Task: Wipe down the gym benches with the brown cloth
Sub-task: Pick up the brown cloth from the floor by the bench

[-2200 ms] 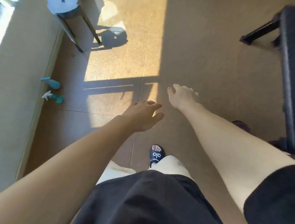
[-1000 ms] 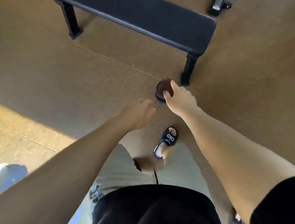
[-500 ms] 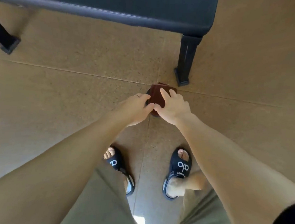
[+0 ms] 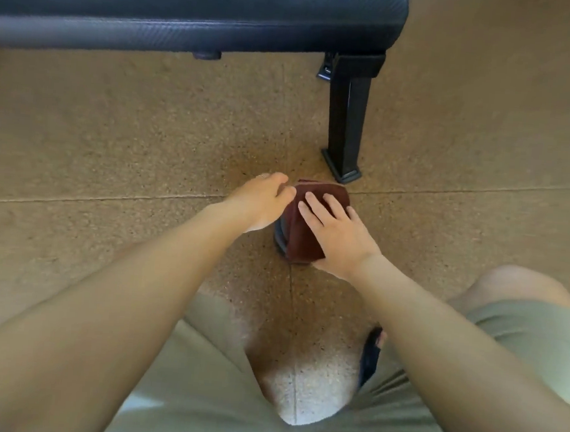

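A folded brown cloth sits on a dark round object on the floor, just in front of the bench's black leg. My right hand lies over the cloth, fingers spread on top and the thumb tucked beneath its near corner. My left hand has its fingers curled against the cloth's upper left edge. The black padded gym bench runs across the top of the view, above and beyond both hands.
The floor is speckled tan cork with seams crossing it. My knees in light green shorts and a black sandal fill the near part of the view. A sunlit patch lies between my legs.
I turned from the sunlit floor to the bench and crouched lower. Both hands came down to the brown cloth; the right hand now lies over it and the left holds its edge.
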Motion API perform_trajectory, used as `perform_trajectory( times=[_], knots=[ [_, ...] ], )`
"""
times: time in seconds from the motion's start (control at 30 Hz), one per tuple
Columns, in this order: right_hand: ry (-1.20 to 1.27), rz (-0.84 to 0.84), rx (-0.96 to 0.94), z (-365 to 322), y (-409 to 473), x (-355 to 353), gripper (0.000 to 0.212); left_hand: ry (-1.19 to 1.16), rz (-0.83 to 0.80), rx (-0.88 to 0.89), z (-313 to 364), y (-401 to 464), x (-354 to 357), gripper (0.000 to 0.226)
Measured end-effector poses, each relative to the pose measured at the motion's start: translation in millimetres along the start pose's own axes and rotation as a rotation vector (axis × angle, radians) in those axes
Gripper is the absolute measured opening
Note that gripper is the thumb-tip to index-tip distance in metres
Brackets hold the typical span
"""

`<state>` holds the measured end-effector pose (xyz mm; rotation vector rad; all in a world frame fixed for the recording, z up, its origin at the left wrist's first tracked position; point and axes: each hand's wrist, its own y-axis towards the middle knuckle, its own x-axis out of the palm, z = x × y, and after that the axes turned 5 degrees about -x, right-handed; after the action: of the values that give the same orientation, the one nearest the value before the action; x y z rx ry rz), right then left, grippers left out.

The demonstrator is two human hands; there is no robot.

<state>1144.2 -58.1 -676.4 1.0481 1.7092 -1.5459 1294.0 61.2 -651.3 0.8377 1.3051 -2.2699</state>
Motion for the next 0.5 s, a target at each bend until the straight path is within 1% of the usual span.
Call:
perform_trajectory(
  times=[0.07,0.2,0.23,0.3,0.37,0.4,0.43,0.5],
  knots=[
    [0.011,-0.027,-0.002,0,-1,-6,0.098,0.006,0.007,0.032,-4,2,-9,0.056],
    [0.072,-0.089,0.010,-5,4,-32,0.062,0.044,0.035,0.118,-8,-4,-34,0.055],
    [0.092,-0.082,0.019,-6,5,-40,0.055,0.058,0.067,0.157,-6,-7,-42,0.054],
    [0.206,-0.027,0.075,-9,8,-60,0.047,0.085,0.186,0.256,0,-14,-63,0.051],
    [0.430,0.088,0.205,-11,9,-82,0.039,0.068,0.362,0.359,7,-23,-88,0.045],
    [0.585,0.168,0.293,-11,8,-94,0.033,0.040,0.456,0.409,13,-25,-101,0.041],
    [0.785,0.267,0.388,-9,8,-107,0.026,0.016,0.536,0.453,20,-25,-115,0.036],
    [1.360,0.480,0.558,-3,6,-134,0.015,-0.014,0.629,0.491,37,-19,-145,0.031]
  ],
)
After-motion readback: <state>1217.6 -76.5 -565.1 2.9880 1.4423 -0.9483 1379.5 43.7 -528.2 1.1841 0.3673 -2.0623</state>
